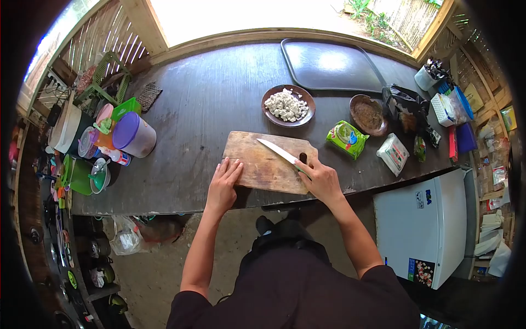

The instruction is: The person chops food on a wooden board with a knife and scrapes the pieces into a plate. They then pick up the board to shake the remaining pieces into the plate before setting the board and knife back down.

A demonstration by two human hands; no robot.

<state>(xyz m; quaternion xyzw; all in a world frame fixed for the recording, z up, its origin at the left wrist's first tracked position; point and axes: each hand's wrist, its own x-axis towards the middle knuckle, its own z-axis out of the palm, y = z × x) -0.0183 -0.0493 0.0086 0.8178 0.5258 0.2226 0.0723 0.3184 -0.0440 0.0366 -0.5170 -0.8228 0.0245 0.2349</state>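
Note:
A worn wooden cutting board (252,159) lies near the front edge of the dark table. My left hand (223,183) rests on the board's left edge, fingers stretched out flat and nothing held. On the right side, my right hand (322,180) is closed round the handle of a knife (276,149). The pale blade lies low over the board and points to the far left; most of the handle is hidden by my fingers. Just beyond the board stands a brown bowl (311,117) of crumbled white pieces (286,105).
To the right are a green packet (348,139), a white wrapped pack (393,154), a brown dish (369,114) and a black plastic bag (406,104). A dark tray (334,64) lies at the back. Tubs, including a purple-lidded one (135,136), stand left. A white freezer (408,219) is front right.

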